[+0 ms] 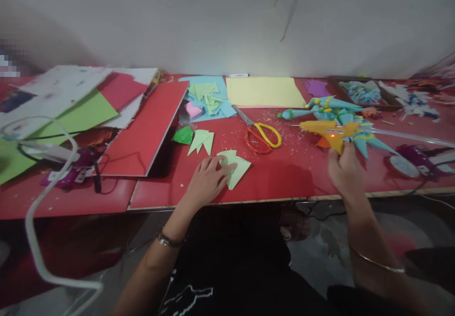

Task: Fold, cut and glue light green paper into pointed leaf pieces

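From my feed: left hand (211,178) low near the worktop's (159,188) front edge, about midway along, palm down, fingers loosely spread on pale green cut papers (241,171); no pinch that I can make out. Right hand (347,171) wrapped round the handle of a yellow glue gun (329,128), held above the worktop right of centre, nozzle facing left, small orange light lit, long clear glue stick (408,135) out the back toward the right edge. Can't tell if the trigger is squeezed.

Beyond the left hand I see more pale green papers (201,140), with a bright green packet (183,135) just beside them. Scissors (261,133), one loop red and one yellow, lie between the two hands, a bit farther back. Blue paper shapes (359,143) sit behind the gun, partly hidden by it.

Along the back edge: a pile of light green pieces (206,95) on a blue sheet, then a pale yellow sheet (265,92), then a dark tray (394,100) of scraps toward the back right corner. Red board (145,131) slants across the left part, next to stacked sheets.
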Demonstrator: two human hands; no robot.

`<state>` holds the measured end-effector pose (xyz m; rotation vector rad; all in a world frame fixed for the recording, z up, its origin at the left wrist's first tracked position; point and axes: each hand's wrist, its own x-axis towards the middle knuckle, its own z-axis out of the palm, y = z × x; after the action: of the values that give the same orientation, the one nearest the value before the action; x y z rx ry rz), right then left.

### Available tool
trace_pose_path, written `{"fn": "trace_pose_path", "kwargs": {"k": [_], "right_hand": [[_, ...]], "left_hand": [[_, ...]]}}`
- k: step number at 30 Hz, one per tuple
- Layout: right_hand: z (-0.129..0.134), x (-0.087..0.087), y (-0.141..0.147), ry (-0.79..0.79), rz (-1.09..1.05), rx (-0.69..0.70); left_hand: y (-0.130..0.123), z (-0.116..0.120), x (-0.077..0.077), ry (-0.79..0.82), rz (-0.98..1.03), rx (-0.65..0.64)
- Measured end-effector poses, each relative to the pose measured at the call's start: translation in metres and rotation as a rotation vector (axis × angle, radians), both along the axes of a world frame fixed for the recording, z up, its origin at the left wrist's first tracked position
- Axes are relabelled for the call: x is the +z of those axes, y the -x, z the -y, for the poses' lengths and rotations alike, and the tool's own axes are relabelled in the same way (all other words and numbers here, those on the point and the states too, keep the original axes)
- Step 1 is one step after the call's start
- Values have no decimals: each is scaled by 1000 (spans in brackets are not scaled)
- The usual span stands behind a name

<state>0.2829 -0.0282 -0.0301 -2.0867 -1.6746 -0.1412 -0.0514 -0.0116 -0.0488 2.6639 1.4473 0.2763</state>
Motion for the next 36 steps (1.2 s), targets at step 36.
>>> {"fn": "trace_pose_path", "kwargs": {"k": [36], "right_hand": [[13,9,96,148,233,546]], "left_hand": [[0,-1,-2,35,13,8]]}}
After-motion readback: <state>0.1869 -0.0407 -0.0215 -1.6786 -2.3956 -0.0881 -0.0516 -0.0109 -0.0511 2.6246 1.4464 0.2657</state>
